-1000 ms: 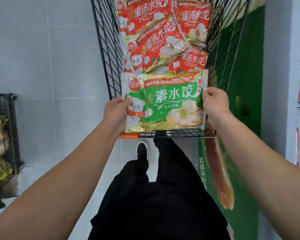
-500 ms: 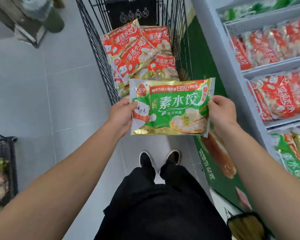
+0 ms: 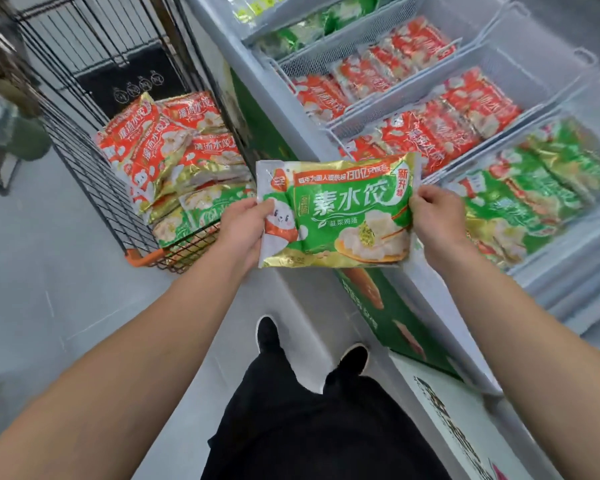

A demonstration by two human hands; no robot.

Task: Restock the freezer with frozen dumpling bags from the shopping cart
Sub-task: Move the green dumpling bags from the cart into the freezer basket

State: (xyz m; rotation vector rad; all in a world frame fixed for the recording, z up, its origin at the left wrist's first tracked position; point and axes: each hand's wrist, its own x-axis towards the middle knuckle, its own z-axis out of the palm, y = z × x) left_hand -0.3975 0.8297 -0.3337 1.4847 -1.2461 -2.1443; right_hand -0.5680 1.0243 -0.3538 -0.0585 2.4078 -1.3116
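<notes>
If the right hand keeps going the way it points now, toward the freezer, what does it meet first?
Most likely the green dumpling bags in the freezer's nearest basket, just beyond the right hand, which grips the green bag. Depth is unclear; it may be above them.

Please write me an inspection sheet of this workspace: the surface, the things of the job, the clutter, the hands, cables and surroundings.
Surface: grey tiled floor; no table seen.
Job's things: green dumpling bag held flat in the air, near the freezer edge; open freezer baskets hold red and green bags; shopping cart holds more red and green bags.
Clutter: nothing seen.
Hands: left hand grips the bag's left edge; right hand grips its right edge.
Cables: nothing seen.
Surroundings: person's black trousers and shoes below; blurred objects at far left.
</notes>
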